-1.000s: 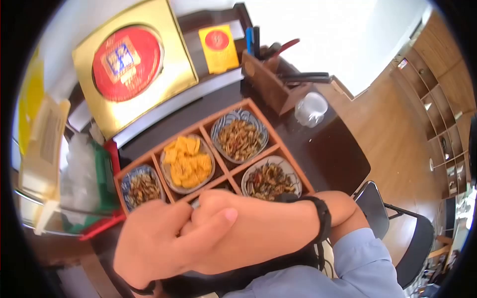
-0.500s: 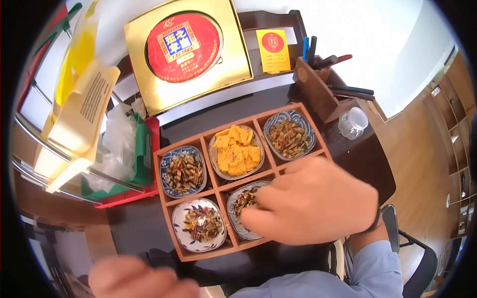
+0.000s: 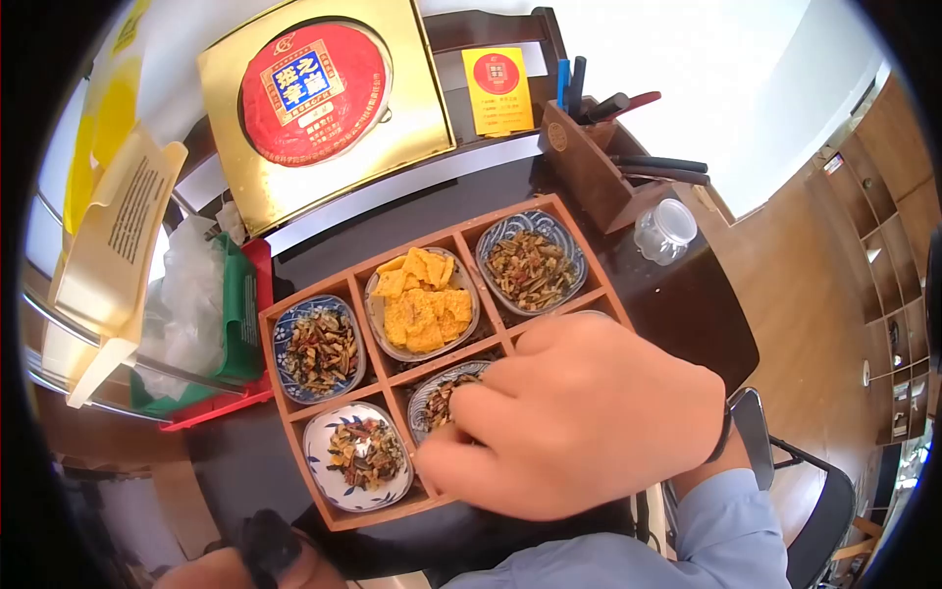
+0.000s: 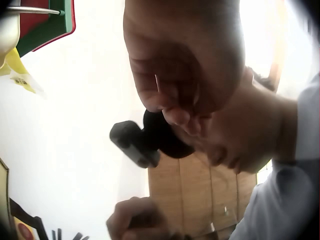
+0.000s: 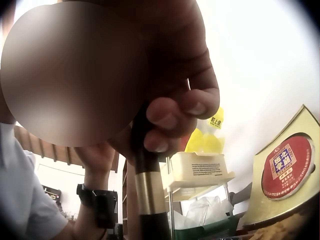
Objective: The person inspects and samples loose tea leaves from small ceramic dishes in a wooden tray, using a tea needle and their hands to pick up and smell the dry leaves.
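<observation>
My right hand [image 3: 579,422] hangs over the front of a wooden divided tray [image 3: 491,344], fingers curled, covering part of a patterned dish [image 3: 437,402] of dried bits. In the right wrist view its fingers grip a black rod [image 5: 152,190] with a gold band, which points downward. What the rod belongs to is hidden. Low at the left edge of the head view is my left hand [image 3: 211,571], mostly cut off. The left wrist view shows its fingers loosely curled, with nothing plainly held. Yellow chips [image 3: 424,309] fill the back middle dish.
Dishes of dried mixtures sit in other compartments, including a white leaf-patterned dish [image 3: 329,456]. Behind stand a gold box [image 3: 221,118], a yellow card [image 3: 497,93], a wooden pen holder [image 3: 579,157] and a clear jar [image 3: 672,231]. A green basket [image 3: 235,314] is at left.
My left hand, earlier large in front beside the right arm, has dropped to the lower left edge. The right hand has come over the tray's front middle dish.
</observation>
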A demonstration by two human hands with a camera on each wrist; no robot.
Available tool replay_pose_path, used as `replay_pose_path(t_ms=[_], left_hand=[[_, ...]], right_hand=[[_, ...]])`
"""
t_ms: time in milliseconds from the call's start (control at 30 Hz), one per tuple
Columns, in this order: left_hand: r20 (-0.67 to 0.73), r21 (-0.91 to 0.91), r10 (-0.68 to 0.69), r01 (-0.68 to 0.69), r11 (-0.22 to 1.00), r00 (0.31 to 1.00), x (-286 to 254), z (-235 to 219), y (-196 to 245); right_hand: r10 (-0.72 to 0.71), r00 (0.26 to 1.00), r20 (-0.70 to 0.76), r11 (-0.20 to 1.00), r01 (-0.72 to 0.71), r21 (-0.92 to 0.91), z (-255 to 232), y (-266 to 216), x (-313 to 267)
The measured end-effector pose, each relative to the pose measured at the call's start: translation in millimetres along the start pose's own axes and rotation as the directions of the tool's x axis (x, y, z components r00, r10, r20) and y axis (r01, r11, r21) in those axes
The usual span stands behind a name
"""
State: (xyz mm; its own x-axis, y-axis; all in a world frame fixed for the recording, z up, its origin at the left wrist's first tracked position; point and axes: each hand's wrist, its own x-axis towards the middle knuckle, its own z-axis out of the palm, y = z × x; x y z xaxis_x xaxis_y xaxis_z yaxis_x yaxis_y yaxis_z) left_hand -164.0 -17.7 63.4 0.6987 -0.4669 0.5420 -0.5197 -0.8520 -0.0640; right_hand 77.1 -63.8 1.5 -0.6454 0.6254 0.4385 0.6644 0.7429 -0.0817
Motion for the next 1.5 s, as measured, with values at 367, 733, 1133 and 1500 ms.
replay_pose_path(t_ms=[367,733,1133,1500], left_hand=[[-0.174,0.042,-0.561,0.576,0.817,0.809,6.6,77.8,-36.6],[-0.411,0.323,-0.423,0.563,0.761,0.808,14.0,105.8,-33.6],[-0.284,0.192,-0.708,0.762,0.618,0.646,24.1,101.9,-22.6],[-0.298,0.337,-0.462,0.545,0.768,0.835,15.3,100.6,-34.0]], right_hand=[[0.012,0.999,-0.044,0.94,0.004,0.341,23.4,-2.2,3.9],[-0.045,0.999,0.031,0.956,0.034,0.29,12.4,-2.2,-1.5],[-0.062,0.998,0.009,0.997,0.062,-0.034,2.7,-4.4,0.4],[-0.157,0.988,0.003,0.885,0.142,-0.443,50.5,1.2,-6.3]])
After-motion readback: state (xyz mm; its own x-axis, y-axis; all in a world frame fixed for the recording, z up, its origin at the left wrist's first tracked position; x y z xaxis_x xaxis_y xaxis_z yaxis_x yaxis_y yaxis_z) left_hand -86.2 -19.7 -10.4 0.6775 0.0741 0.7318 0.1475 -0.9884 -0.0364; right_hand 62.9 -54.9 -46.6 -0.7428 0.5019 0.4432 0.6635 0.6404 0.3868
